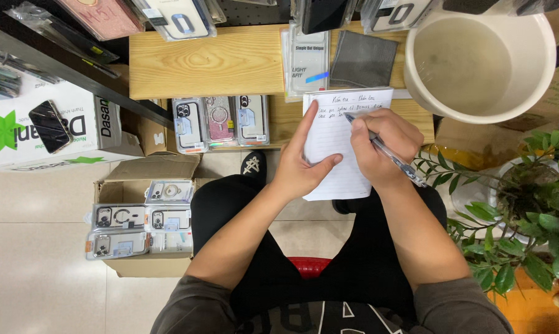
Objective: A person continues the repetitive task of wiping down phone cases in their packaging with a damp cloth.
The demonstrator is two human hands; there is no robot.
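Seated person, head view looking down at lap and a low wooden table (205,62). The left hand (304,164) lies flat on a lined notepad (341,142), fingers released and spread, thumb out to the right, pinning the near-left part of the page without gripping it. The right hand (381,145) is clenched around a pen (388,154) in a writing grip, tip touching the paper near the far edge where a few handwritten lines already sit. The notepad rests half on the table's near edge, half over the person's knees, so the unsupported near part looks likely to flex; thin, light paper, soft and easy to crease, best steadied by a flat palm close to the writing line, as it is. The pen looks slim, stiff, light, smooth-barrelled, best held low near the tip. Just far-right of the pad stands a big white bucket (477,62), near but apart from the writing hand. Packaged phone cases (221,120) lie in a row on the table left of the pad; more fill a cardboard box (137,226) on the floor at near left. A dark phone (49,127) sits on a white carton at far left. A potted plant (527,204) stands right of the right forearm, leaves close to the pen's end.
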